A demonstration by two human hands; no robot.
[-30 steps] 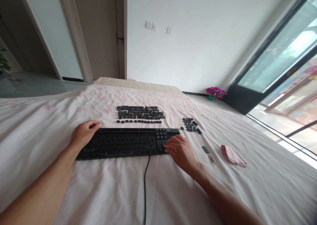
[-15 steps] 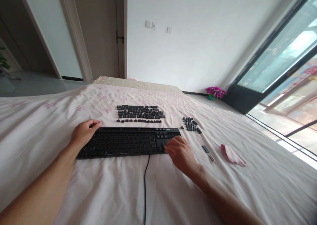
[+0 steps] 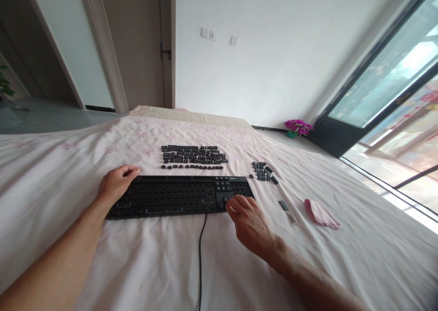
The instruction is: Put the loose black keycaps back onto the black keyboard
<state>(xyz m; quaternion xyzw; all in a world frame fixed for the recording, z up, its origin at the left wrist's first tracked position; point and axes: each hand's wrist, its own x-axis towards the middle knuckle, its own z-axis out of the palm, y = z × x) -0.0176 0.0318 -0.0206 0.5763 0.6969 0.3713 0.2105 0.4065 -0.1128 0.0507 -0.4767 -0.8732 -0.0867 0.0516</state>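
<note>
Keyboard [image 3: 178, 196] centre frame on bed [image 3: 68, 147], keycaps mostly stripped | left hand [image 3: 116, 184] loosely curled, steadying upper-left corner, gripping nothing | right hand [image 3: 248, 220] fingertips pinching at numpad's lower edge; held cap: cannot tell | removed keycaps [image 3: 193, 158] rowed above | advise: brace board, pull straight up.

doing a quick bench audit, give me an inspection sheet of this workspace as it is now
surface: bed under a pale sheet with pink flowers, creased.
job's things: black keyboard with most keycaps off; rows of loose black keycaps beyond it; smaller keycap pile to its right.
clutter: thin metal tool with black grip; crumpled pink cloth.
grippers: left hand on the keyboard's left end; right hand at its right front corner, holding nothing visible.
cables: black keyboard cable running toward the camera.
surroundings: white wall, wooden door, window, potted purple flowers.
</note>
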